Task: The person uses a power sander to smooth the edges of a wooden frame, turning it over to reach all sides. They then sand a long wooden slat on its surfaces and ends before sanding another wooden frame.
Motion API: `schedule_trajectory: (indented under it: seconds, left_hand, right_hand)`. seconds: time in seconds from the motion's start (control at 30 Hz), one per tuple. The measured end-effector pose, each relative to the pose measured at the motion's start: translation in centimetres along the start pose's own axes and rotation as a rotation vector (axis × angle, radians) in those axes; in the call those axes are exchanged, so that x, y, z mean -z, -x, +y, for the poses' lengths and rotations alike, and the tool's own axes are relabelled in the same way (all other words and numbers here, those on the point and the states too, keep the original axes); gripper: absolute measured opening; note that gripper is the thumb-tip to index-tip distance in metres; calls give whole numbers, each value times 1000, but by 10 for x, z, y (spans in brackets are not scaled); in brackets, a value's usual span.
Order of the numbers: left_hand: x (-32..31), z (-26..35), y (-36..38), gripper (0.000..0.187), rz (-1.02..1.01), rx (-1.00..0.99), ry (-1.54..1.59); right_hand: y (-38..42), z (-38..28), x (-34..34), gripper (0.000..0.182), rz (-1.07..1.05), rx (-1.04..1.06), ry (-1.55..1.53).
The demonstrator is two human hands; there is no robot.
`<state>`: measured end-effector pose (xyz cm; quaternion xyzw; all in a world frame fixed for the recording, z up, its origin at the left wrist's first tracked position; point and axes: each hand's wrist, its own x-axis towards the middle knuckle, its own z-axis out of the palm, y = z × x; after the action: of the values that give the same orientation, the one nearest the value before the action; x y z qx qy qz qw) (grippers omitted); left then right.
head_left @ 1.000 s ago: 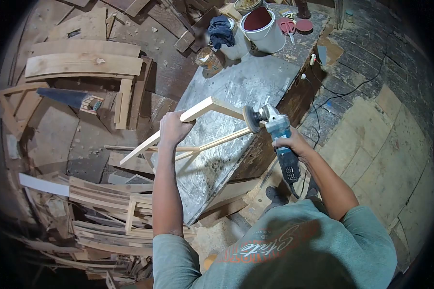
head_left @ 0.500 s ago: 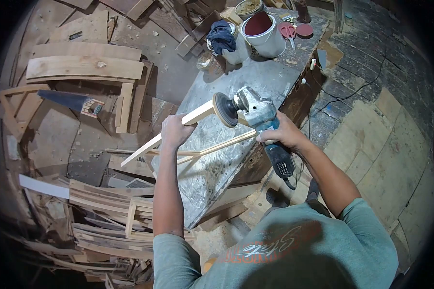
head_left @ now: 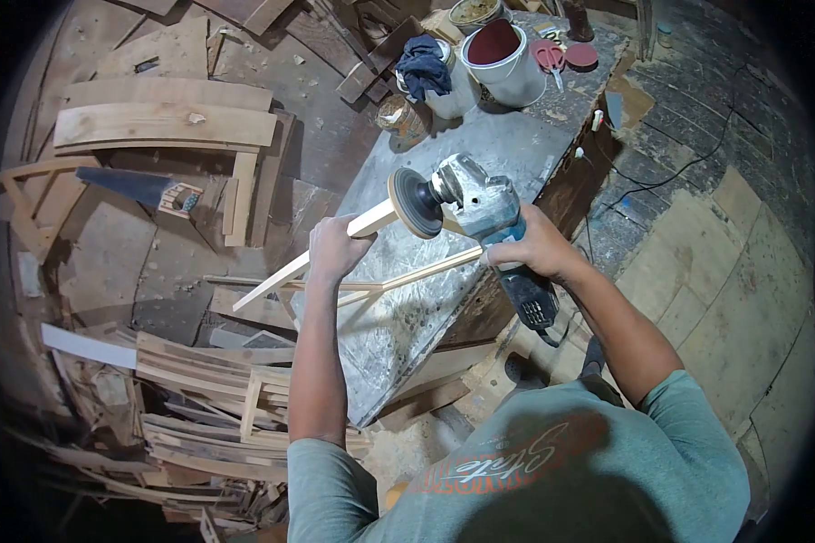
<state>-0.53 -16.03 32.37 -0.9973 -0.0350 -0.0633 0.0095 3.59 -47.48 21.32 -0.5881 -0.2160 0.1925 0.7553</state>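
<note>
Our left hand (head_left: 337,248) was clasped around a pale wooden frame (head_left: 372,220), held up over the scuffed grey workbench (head_left: 507,145). Our right hand (head_left: 539,247) was wrapped about the angle grinder (head_left: 487,206), its sanding disc (head_left: 416,203) at the frame's upper bar, and a white bucket (head_left: 516,83) stood farther along the workbench.

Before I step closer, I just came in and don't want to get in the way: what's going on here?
A person is holding a grinder in the right hand, while the left hand grips a wooden frame over the table. The disc is at the frame's upper part and hides some of it; I can't tell whether it is spinning. A pail and scissors sit at the table's far end.
</note>
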Motion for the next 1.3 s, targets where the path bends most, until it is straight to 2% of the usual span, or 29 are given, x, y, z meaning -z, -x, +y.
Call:
schedule_trajectory:
  seconds: [0.2, 0.33, 0.5, 0.73, 0.83, 1.07, 1.17, 1.3]
  left_hand:
    - [3, 2, -2, 24, 8, -8, -28]
    - [2, 2, -4, 23, 19, -28, 4]
    - [1, -1, -5, 21, 31, -43, 7]
    - [0, -1, -9, 23, 14, -28, 7]
    - [0, -3, -11, 25, -13, -6, -13]
    - [2, 1, -12, 23, -13, -22, -1]
    - [1, -2, -11, 22, -6, -32, 8]
    - [1, -1, -13, 21, 5, -47, 17]
  right_hand:
    - [2, 26, 5, 63, -5, -105, -64]
    - [6, 65, 11, 61, 67, -189, -57]
    - [16, 77, 12, 59, 115, -297, -145]
    - [-1, 46, 6, 63, 68, -143, -105]
    - [-5, 18, 4, 66, -34, -167, -146]
    - [-9, 24, 6, 65, -33, 5, -42]
    - [-6, 31, 9, 61, -18, -38, -34]
    - [-1, 61, 16, 65, 23, -153, -81]
